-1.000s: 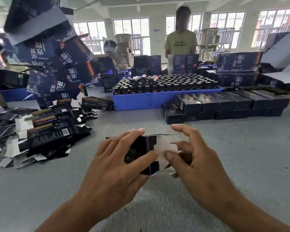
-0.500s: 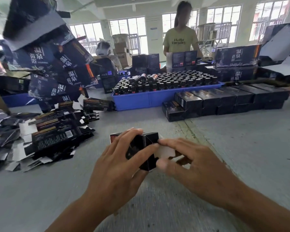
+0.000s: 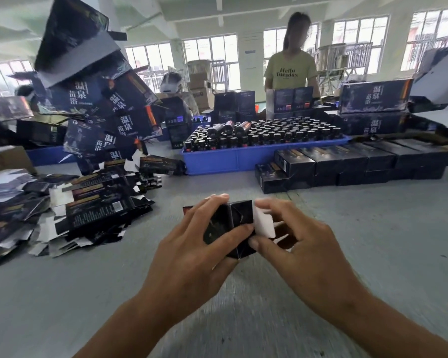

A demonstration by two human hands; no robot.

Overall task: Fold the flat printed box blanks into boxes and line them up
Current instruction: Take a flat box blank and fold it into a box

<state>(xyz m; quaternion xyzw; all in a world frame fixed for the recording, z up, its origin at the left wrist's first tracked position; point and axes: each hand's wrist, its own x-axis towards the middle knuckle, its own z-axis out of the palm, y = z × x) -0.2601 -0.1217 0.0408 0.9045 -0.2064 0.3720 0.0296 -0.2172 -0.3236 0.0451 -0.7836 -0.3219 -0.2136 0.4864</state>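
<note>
A small black printed box [image 3: 239,218] is held above the grey table [image 3: 373,241] in front of me. My left hand [image 3: 199,244] grips its body, fingers over the top and thumb along the near side. My right hand [image 3: 300,244] pinches the box's white end flap [image 3: 263,223] between thumb and fingers. A heap of flat box blanks [image 3: 88,205] lies on the table to the left. A row of folded black boxes [image 3: 347,164] is lined up at the right, beyond my hands.
A blue tray [image 3: 243,157] full of dark bottles stands behind the row. Large dark printed cartons [image 3: 101,99] are piled high at the left. A person in a yellow shirt [image 3: 291,71] stands across the table behind more cartons [image 3: 375,95].
The box has closed up from a half-open sleeve into a squarer shape. My right hand has come in against its end and now pinches the white flap.
</note>
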